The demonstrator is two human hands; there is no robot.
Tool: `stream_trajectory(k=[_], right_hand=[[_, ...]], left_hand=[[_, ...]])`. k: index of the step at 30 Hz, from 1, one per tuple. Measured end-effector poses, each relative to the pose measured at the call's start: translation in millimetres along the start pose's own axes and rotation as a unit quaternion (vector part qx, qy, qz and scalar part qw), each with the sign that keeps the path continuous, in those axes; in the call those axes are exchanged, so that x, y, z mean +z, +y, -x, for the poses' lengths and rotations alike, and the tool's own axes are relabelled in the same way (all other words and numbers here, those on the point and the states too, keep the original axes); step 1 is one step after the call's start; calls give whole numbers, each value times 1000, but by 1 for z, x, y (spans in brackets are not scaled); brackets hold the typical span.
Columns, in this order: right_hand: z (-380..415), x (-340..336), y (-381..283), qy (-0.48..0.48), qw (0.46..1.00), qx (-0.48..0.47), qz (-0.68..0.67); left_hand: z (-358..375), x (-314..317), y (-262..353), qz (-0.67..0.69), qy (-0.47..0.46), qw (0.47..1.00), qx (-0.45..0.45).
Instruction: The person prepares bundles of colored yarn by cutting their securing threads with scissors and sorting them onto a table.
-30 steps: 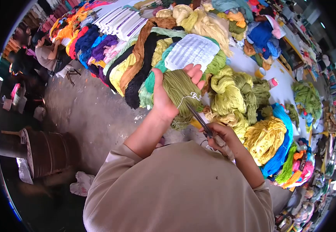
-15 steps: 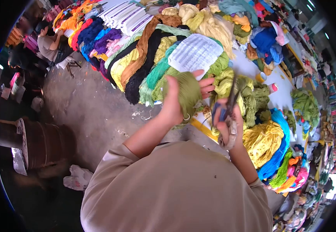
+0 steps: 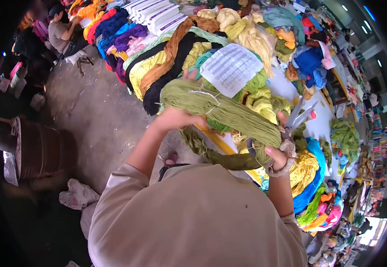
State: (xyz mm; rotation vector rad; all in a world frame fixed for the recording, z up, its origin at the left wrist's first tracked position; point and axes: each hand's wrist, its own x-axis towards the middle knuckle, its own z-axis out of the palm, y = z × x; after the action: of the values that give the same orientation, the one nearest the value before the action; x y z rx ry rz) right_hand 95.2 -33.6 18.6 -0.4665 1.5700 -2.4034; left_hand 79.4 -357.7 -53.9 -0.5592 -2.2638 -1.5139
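An olive green skein (image 3: 229,113) is stretched between my hands, with white ties across its left part. My left hand (image 3: 180,116) is around its left end, thumb in front and fingertips behind the yarn. My right hand (image 3: 279,153) grips the right end, thumb over the strands. Scissors (image 3: 299,113) with spread blades stick out beyond my right hand, and a pale cloth band (image 3: 287,160) wraps that hand. A darker loop of the yarn (image 3: 215,155) hangs below. Behind the skein lies a printed sheet (image 3: 231,69) on green yarn.
Colored yarn heaps (image 3: 309,58) cover much of the table (image 3: 282,86). A stack of white papers (image 3: 155,15) is at the back. A person (image 3: 60,33) sits at the upper left. A rusty drum (image 3: 37,149) and a plastic bag (image 3: 78,194) are at the left.
The olive skein, earlier bunched at my left hand, is now spread across to my right hand. My left hand has moved left; my right hand has moved slightly right and lower, and the scissors point rightward.
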Motion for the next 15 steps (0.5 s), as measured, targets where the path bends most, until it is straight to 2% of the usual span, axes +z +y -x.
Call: stream_trajectory(k=[1, 2, 3, 4, 5, 6, 7, 8, 9, 10, 11, 12, 13, 14, 15], right_hand=[[2, -1, 2, 9, 1000, 18, 9], [4, -2, 7, 8, 999, 32, 10], [4, -2, 14, 4, 999, 47, 9], [4, 1, 22, -15, 998, 58, -6], [6, 1, 29, -30, 996, 73, 52], [2, -1, 36, -61, 975, 21, 211], [-3, 2, 47, -74, 955, -63, 279], [3, 3, 46, -12, 956, -2, 292], [5, 4, 42, 1, 935, -24, 353], [2, -3, 32, -38, 976, 125, 174], [1, -10, 24, -77, 961, 266, -16], [13, 10, 35, -67, 967, 182, 164], [9, 28, 13, -57, 944, 313, 83], [11, 34, 10, -70, 937, 327, 103], [12, 36, 11, -111, 936, 282, 180]], left_hand=[[-4, 4, -7, 150, 83, 983, -57], [-8, 12, -12, 294, 164, 935, -113], [-16, 22, 8, 427, 239, 872, -20], [-27, 23, 34, 526, 258, 809, -50], [-36, 23, 52, 617, 273, 734, -79], [-41, 25, 56, 698, 247, 668, -77], [-43, 26, 58, 753, 233, 609, -88], [-44, 29, 60, 803, 217, 546, -98], [-46, 35, 59, 804, 217, 540, -120], [-46, 38, 56, 803, 215, 542, -121], [-44, 41, 53, 818, 215, 514, -140], [-43, 43, 52, 832, 216, 485, -161], [-44, 44, 52, 827, 221, 488, -170], [-45, 43, 51, 826, 220, 489, -171], [-45, 42, 50, 829, 220, 485, -169]])
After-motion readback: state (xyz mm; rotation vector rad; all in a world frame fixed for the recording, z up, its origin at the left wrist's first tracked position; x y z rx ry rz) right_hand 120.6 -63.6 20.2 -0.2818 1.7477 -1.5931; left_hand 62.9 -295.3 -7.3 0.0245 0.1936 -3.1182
